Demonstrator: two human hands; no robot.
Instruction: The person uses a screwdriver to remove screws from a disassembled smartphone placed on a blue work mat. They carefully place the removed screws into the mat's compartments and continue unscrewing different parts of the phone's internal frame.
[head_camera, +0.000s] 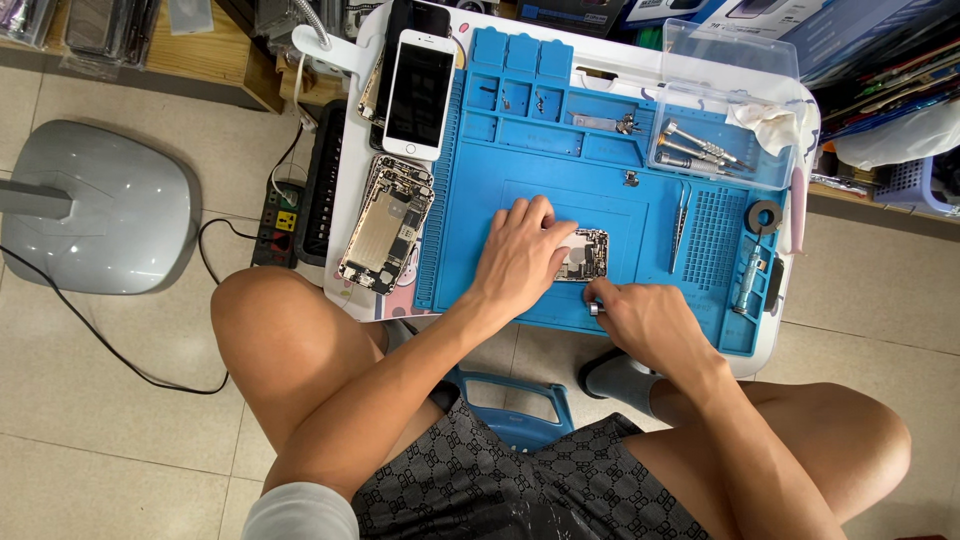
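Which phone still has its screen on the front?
The white phone at the table's top left, screen intact. The other phone below it lies open, insides showing.

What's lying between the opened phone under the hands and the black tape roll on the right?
Head view: tweezers lie upright between opened phone and tape roll, on the blue mat.

A white smartphone with a dark, unlit rectangular screen (420, 92) lies upright at the top left of the table, overlapping a black phone with a dark screen (415, 18) behind it. Flat dark-blue cardboard boxes (745, 15) with pale printed panels stand along the top edge, right of centre.
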